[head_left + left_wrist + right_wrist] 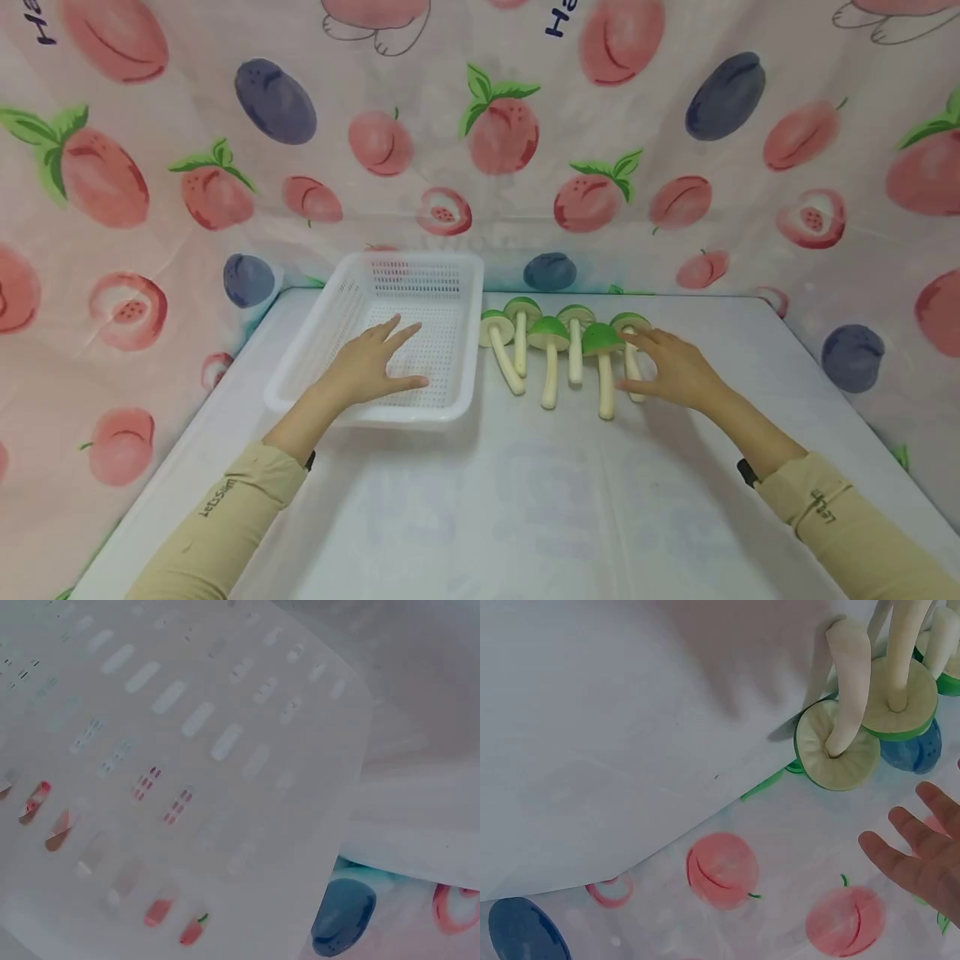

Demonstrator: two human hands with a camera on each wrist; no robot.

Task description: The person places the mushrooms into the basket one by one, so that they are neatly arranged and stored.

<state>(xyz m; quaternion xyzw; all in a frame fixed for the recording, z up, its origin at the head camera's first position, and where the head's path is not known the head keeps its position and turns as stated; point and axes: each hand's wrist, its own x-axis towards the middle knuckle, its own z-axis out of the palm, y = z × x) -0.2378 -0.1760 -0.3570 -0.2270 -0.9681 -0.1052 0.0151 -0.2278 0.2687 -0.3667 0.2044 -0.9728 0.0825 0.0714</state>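
A white plastic basket with slotted walls stands at the left of the table. My left hand is held over its left part, fingers and thumb spread, with nothing in them. In the left wrist view the slotted basket wall fills most of the picture and the hand is out of sight. Right of the basket lie several toy mushrooms with green caps and cream stems. My right hand is at the rightmost mushroom, fingers and thumb apart around it. The right wrist view shows the right hand's extended fingers beside the mushroom caps.
The white table reaches toward me in front of the basket and mushrooms. A fruit-printed cloth hangs behind the table and along both sides. The basket's right rim is close to the leftmost mushroom.
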